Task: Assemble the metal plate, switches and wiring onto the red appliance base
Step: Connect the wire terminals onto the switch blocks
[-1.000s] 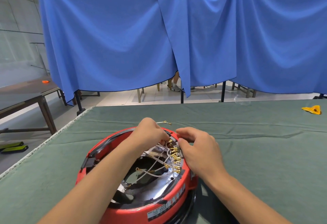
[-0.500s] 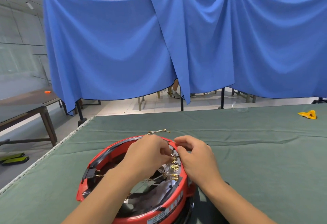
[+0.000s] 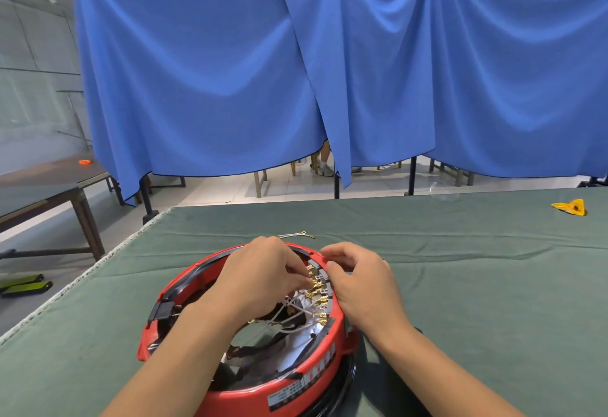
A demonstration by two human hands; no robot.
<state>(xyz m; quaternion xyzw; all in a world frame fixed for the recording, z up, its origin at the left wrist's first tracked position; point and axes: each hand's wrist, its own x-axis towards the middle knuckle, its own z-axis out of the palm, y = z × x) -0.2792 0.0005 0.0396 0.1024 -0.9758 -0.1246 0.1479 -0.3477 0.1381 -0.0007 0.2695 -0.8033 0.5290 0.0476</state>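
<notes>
Red appliance base (image 3: 289,387) sits at near edge of green tabletop (image 3: 477,285). Left hand (image 3: 263,278) inside its rim, fingers pinching a brass terminal (image 3: 312,281); forearm hides the metal plate (image 3: 296,357). Right hand (image 3: 358,281) curled on far-right rim, grip unclear. Beyond base: loose wire (image 3: 294,235); far right, yellow piece (image 3: 570,208).

Red appliance base (image 3: 296,387); green table cloth (image 3: 477,268); blue curtain (image 3: 230,87); gold terminals (image 3: 317,288); yellow scrap (image 3: 570,207).
</notes>
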